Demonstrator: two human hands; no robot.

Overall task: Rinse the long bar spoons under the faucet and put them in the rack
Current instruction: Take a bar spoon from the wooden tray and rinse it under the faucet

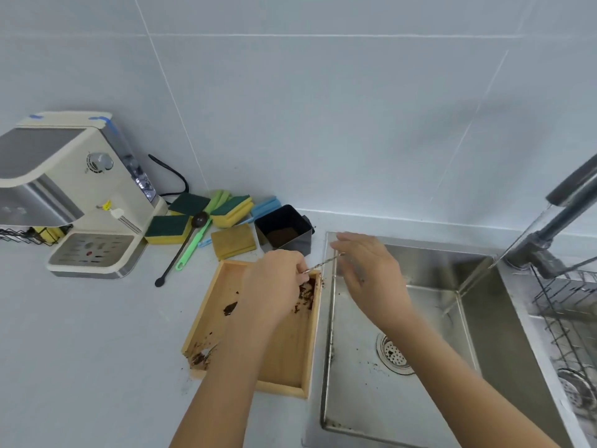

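Observation:
My left hand (274,282) hovers over the wooden tray (223,305) and pinches one end of a thin twisted metal bar spoon (323,264). The spoon slants up to the right towards my right hand (368,276), whose fingers are spread over the sink's left edge; whether they grip the spoon's far end I cannot tell. The faucet (568,202) at the right runs a stream of water (468,279) into the steel sink (420,383). A black wire rack (565,305) sits in the right basin. The tray carries smears of coffee grounds.
A black long-handled scoop (181,250) and a green brush lie on the counter among several sponges (168,229). A black square container (284,229) with grounds stands behind the tray. A cream coffee machine (74,192) fills the left.

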